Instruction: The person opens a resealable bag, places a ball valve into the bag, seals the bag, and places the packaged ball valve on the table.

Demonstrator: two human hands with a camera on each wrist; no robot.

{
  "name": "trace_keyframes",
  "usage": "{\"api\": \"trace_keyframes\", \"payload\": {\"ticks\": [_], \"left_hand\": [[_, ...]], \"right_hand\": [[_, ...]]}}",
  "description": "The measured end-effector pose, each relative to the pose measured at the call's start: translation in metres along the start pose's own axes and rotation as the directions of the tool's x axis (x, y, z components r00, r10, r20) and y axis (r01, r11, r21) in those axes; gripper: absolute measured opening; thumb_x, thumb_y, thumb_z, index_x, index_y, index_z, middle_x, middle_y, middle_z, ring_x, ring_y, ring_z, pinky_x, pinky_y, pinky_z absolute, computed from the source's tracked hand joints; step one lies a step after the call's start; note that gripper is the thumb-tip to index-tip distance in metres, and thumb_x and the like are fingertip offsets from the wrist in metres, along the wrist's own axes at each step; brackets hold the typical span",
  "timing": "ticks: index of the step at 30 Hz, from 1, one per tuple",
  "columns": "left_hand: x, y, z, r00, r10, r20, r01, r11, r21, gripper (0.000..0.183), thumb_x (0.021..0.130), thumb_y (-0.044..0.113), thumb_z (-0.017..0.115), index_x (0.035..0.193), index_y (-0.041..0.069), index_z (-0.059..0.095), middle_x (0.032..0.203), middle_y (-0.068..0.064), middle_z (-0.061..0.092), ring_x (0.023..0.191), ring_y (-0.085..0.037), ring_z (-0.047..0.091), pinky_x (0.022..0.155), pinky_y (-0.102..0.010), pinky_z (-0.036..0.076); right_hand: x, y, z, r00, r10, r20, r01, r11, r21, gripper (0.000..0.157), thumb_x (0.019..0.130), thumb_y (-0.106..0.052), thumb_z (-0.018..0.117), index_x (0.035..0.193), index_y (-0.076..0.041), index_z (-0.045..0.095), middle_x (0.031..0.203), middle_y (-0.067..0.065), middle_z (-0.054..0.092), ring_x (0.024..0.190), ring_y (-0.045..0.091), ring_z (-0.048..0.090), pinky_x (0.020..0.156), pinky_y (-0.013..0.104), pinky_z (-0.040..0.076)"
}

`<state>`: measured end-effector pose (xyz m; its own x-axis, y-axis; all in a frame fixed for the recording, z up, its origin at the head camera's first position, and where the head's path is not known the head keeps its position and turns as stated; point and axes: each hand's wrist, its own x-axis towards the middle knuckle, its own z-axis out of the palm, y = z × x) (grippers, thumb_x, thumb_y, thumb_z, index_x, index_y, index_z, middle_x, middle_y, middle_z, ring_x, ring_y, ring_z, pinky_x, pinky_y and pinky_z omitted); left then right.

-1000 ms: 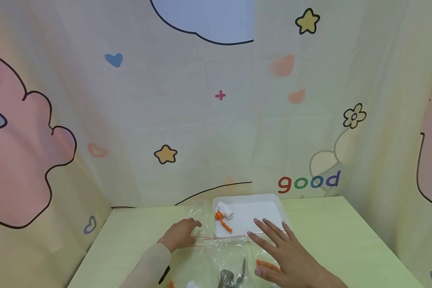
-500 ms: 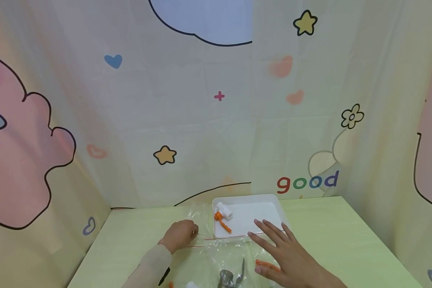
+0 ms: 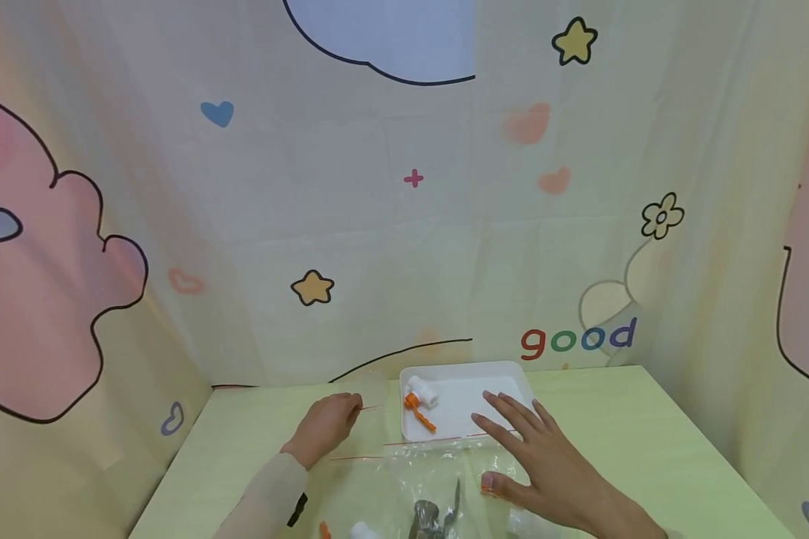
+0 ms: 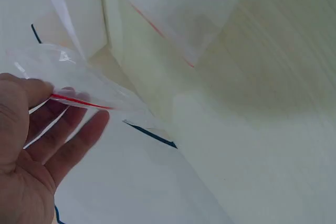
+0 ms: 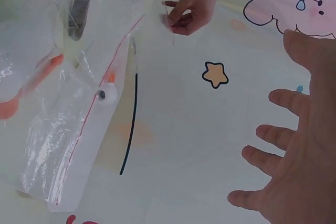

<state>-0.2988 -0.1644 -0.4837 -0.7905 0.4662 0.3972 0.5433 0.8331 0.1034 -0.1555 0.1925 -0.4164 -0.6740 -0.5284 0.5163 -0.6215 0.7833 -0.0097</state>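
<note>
Thumb and fingers of my left hand [image 3: 323, 427] pinch the red-striped edge of a clear zip bag [image 4: 79, 74], just left of the tray. This edge stands raised off the table. My right hand [image 3: 546, 464] has its fingers spread, palm down, above the right-hand bags and the tray's near edge, gripping nothing. Beneath its thumb an orange piece is mostly hidden. Another clear zip bag [image 5: 79, 129] lies below the right hand in the right wrist view. Dark grey parts [image 3: 428, 515] show through the middle bag.
At the back, a white tray [image 3: 479, 393] holds a white tube-like piece [image 3: 422, 391] and an orange piece [image 3: 419, 414] at its left end. White [image 3: 362, 531] and orange bits [image 3: 325, 531] show at the front edge. A printed curtain [image 3: 391, 239] stands behind the table.
The left hand has closed its fingers on the zip bag's edge and moved up and left, lifting it. The right hand stays spread, shifted only slightly.
</note>
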Motion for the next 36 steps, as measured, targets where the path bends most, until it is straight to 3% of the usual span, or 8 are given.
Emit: {"api": "trace_keyframes", "payload": {"ticks": [2,7,11,14,18,24,31,36], "left_hand": [[0.001,-0.001,-0.004,1.000,-0.022,-0.022,0.022,1.000,-0.009,0.008,0.090,0.006,0.068,0.089,0.013,0.064,0.076,0.004,0.064,0.062,-0.006,0.053,0.059,-0.023,0.046],[0.001,-0.001,-0.015,0.989,-0.082,-0.127,0.069,0.992,-0.105,0.012,0.090,0.001,0.067,0.091,0.012,0.066,0.080,0.002,0.068,0.064,-0.006,0.054,0.060,-0.022,0.048],[0.000,0.003,-0.025,0.966,-0.121,-0.227,0.079,0.979,-0.187,0.013,0.089,-0.002,0.065,0.093,0.011,0.068,0.082,0.001,0.068,0.067,-0.006,0.056,0.061,-0.022,0.049],[0.001,0.009,-0.034,0.947,-0.134,-0.293,0.074,0.976,-0.206,0.012,0.090,0.000,0.065,0.093,0.011,0.067,0.080,0.002,0.068,0.066,-0.006,0.056,0.060,-0.021,0.049],[0.004,0.021,-0.046,0.921,-0.155,-0.358,0.074,0.970,-0.231,0.009,0.089,0.001,0.065,0.092,0.009,0.067,0.081,-0.001,0.070,0.068,-0.009,0.063,0.060,-0.022,0.051],[0.006,0.042,-0.063,0.884,-0.181,-0.431,0.061,0.959,-0.278,0.009,0.087,-0.001,0.064,0.092,0.006,0.068,0.082,-0.004,0.072,0.067,-0.011,0.067,0.060,-0.023,0.055],[0.007,0.067,-0.078,0.851,-0.187,-0.490,0.016,0.943,-0.332,0.010,0.087,-0.002,0.064,0.093,0.006,0.068,0.080,-0.003,0.071,0.062,-0.009,0.067,0.057,-0.019,0.054],[0.007,0.081,-0.084,0.839,-0.218,-0.499,0.014,0.925,-0.381,0.010,0.088,-0.002,0.063,0.092,0.006,0.067,0.079,-0.002,0.070,0.060,-0.007,0.067,0.055,-0.017,0.052]], "right_hand": [[0.003,0.001,-0.002,1.000,-0.003,-0.014,0.003,1.000,0.006,0.068,0.091,-0.053,0.062,0.151,-0.029,0.039,0.159,0.002,0.033,0.146,0.025,0.031,0.123,0.038,0.003],[0.011,0.003,-0.008,1.000,0.016,-0.016,-0.016,1.000,0.011,0.069,0.091,-0.053,0.062,0.151,-0.028,0.038,0.160,0.002,0.031,0.146,0.024,0.030,0.118,0.051,0.017],[0.017,0.002,-0.011,1.000,0.024,-0.011,-0.024,1.000,0.016,0.070,0.090,-0.053,0.062,0.151,-0.029,0.036,0.161,0.002,0.030,0.147,0.023,0.028,0.117,0.055,0.021],[0.022,0.003,-0.012,0.998,-0.012,-0.057,0.012,1.000,0.012,0.071,0.090,-0.052,0.064,0.151,-0.028,0.037,0.160,0.005,0.031,0.144,0.024,0.032,0.123,0.045,0.011],[0.028,0.002,-0.016,0.993,-0.041,-0.111,0.043,0.999,0.019,0.073,0.088,-0.050,0.067,0.151,-0.025,0.039,0.158,0.006,0.033,0.141,0.027,0.038,0.122,0.045,0.013],[0.039,-0.002,-0.021,0.993,-0.035,-0.116,0.041,0.998,0.055,0.081,0.086,-0.054,0.068,0.153,-0.024,0.034,0.160,0.007,0.030,0.143,0.029,0.035,0.117,0.052,0.023],[0.051,-0.008,-0.019,0.996,0.014,-0.090,0.009,0.968,0.249,0.090,0.083,-0.045,0.074,0.156,-0.024,0.026,0.164,0.003,0.021,0.145,0.028,0.033,0.102,0.055,0.045],[0.058,-0.015,-0.013,0.996,0.064,-0.065,-0.034,0.923,0.384,0.091,0.084,-0.040,0.075,0.157,-0.025,0.022,0.164,-0.003,0.020,0.146,0.026,0.034,0.101,0.056,0.047]]}}
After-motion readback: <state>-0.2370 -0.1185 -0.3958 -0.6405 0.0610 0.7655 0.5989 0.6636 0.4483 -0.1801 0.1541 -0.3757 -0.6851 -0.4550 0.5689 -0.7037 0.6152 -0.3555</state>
